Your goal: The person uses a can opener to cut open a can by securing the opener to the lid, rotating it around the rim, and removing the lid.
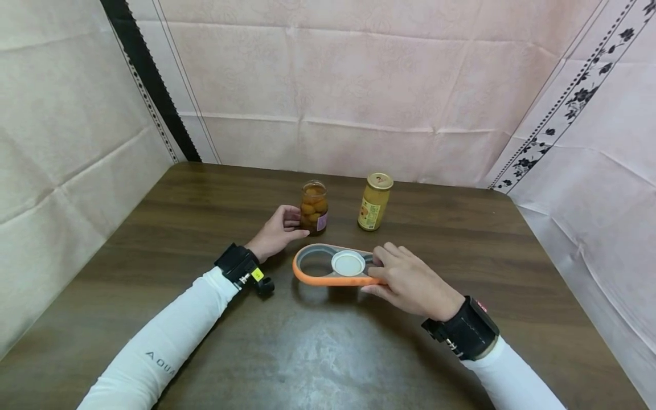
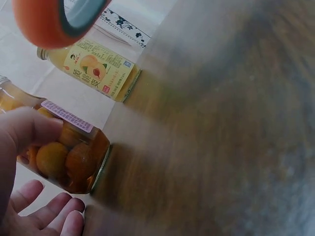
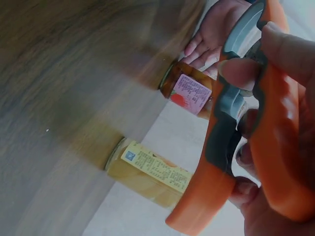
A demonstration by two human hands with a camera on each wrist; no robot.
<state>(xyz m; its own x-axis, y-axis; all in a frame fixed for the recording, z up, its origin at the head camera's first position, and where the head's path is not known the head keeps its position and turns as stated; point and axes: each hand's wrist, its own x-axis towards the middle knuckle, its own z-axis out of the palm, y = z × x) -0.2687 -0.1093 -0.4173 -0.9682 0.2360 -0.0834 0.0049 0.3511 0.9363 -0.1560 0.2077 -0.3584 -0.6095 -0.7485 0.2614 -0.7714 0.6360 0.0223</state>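
A glass jar of whole round fruit in dark liquid, with a purple label, stands upright near the table's middle. My left hand is at its left side, thumb in front and fingers loosely spread beside the glass, as the left wrist view shows. In my right hand I grip one end of an orange and grey jar opener, fingers curled through its frame. The opener is held above the table, in front of the jar, a white round disc at its centre.
A taller jar with yellowish contents and a gold lid stands to the right of the fruit jar. The brown wooden table ends at patterned cloth hanging behind and at both sides.
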